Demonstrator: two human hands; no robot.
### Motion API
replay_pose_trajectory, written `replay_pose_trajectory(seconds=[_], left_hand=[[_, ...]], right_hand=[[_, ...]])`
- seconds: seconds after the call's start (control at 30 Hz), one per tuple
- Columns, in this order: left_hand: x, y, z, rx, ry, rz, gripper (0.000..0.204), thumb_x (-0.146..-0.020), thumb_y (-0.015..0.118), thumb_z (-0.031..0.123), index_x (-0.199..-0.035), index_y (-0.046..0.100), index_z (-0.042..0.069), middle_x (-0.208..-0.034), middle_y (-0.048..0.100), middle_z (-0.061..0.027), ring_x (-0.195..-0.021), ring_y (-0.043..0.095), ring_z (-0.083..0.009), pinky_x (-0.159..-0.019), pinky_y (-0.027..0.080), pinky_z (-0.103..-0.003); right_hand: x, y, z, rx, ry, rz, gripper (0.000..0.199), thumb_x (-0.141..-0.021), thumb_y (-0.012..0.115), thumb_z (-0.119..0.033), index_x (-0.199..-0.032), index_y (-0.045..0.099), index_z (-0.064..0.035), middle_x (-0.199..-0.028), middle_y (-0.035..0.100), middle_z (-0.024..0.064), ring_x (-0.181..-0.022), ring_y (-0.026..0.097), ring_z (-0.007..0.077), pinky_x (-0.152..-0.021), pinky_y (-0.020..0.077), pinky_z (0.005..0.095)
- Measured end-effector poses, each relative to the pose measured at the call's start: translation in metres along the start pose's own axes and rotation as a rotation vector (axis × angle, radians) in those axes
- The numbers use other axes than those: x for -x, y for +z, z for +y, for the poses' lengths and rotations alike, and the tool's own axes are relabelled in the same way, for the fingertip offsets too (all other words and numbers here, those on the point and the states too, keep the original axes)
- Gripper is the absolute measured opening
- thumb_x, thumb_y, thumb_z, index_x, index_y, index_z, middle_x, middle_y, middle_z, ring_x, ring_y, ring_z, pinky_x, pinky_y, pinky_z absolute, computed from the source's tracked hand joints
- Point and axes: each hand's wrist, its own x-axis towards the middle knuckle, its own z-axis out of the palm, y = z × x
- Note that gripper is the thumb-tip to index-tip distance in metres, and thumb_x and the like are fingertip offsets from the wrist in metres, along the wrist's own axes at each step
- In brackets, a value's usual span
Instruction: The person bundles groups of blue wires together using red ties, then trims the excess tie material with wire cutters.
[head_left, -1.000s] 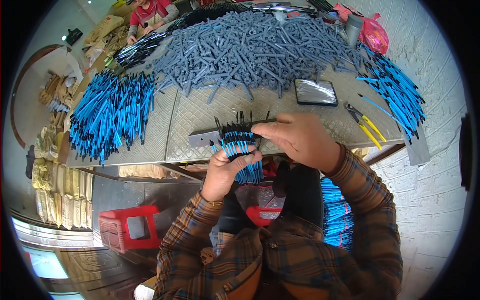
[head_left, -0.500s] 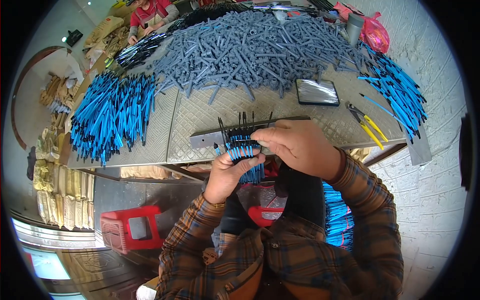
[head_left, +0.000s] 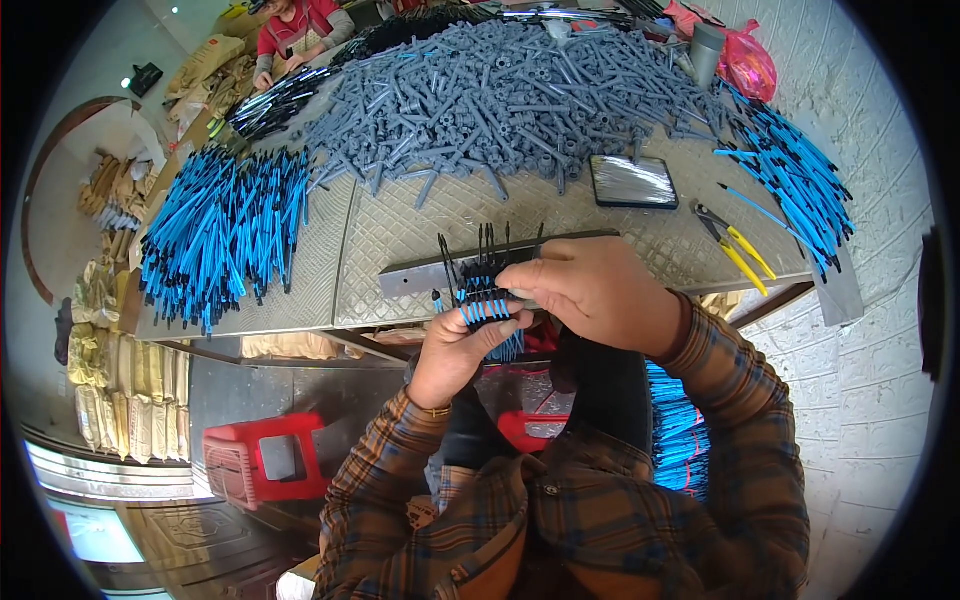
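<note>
My left hand is closed around several blue tubes with black ends, held side by side just off the near edge of the table. Their thin black tips point away from me. Against the right side of this bunch, my right hand has its thumb and index finger pinched together. What sits in that pinch is too small and hidden to make out. Just beyond the hands, a dark metal bar lies along the table edge, partly covered by the tubes and my right hand.
A big heap of grey plastic parts covers the far table. Blue tubes are piled at left and right. Yellow-handled pliers lie beside a dark rectangular tray. A red stool stands below; a co-worker sits far left.
The bunch of tubes has shifted slightly in my left hand, with less blue showing below the thumb. My right fingers have moved a little left and stay pinched.
</note>
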Motion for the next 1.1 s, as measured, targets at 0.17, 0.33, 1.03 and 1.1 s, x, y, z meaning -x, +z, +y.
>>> replay_pose_trajectory(seconds=[0.17, 0.33, 1.03, 1.1], left_hand=[[0.000, 0.000, 0.001, 0.007, 0.009, 0.003, 0.021, -0.086, 0.056, -0.001, -0.107, 0.060, -0.001, -0.101, 0.063, -0.0103, -0.095, 0.061, -0.0190, -0.085, 0.047, -0.029], [0.001, 0.000, 0.001, 0.043, -0.002, 0.006, 0.023, -0.086, 0.056, 0.000, -0.109, 0.058, -0.001, -0.102, 0.063, -0.0108, -0.095, 0.061, -0.0192, -0.086, 0.047, -0.030], [0.006, -0.016, 0.002, 0.078, 0.030, -0.168, 0.050, -0.093, 0.044, 0.035, -0.123, 0.046, -0.006, -0.119, 0.055, -0.0138, -0.109, 0.055, -0.0253, -0.096, 0.039, -0.036], [0.006, -0.016, 0.001, 0.059, 0.031, -0.176, 0.050, -0.093, 0.045, 0.034, -0.123, 0.046, -0.006, -0.119, 0.055, -0.0140, -0.108, 0.055, -0.0256, -0.096, 0.039, -0.036]], right_hand=[[0.001, -0.002, -0.004, 0.022, 0.013, 0.016, 0.023, -0.079, 0.057, -0.009, -0.101, 0.063, -0.0119, -0.068, 0.055, 0.0088, -0.061, 0.056, 0.0292, -0.052, 0.0432, 0.0359], [0.007, 0.013, 0.003, -0.126, 0.079, 0.084, 0.021, -0.079, 0.058, -0.011, -0.100, 0.063, -0.0127, -0.067, 0.054, 0.0080, -0.059, 0.055, 0.0281, -0.052, 0.0429, 0.0362], [-0.005, -0.003, 0.002, 0.060, -0.064, -0.005, 0.017, -0.078, 0.062, -0.016, -0.094, 0.064, -0.0177, -0.063, 0.048, 0.0056, -0.057, 0.054, 0.0267, -0.048, 0.0405, 0.0363], [-0.005, -0.003, 0.000, 0.064, -0.062, -0.003, 0.017, -0.077, 0.062, -0.015, -0.094, 0.064, -0.0177, -0.063, 0.048, 0.0055, -0.057, 0.054, 0.0265, -0.048, 0.0406, 0.0363]])
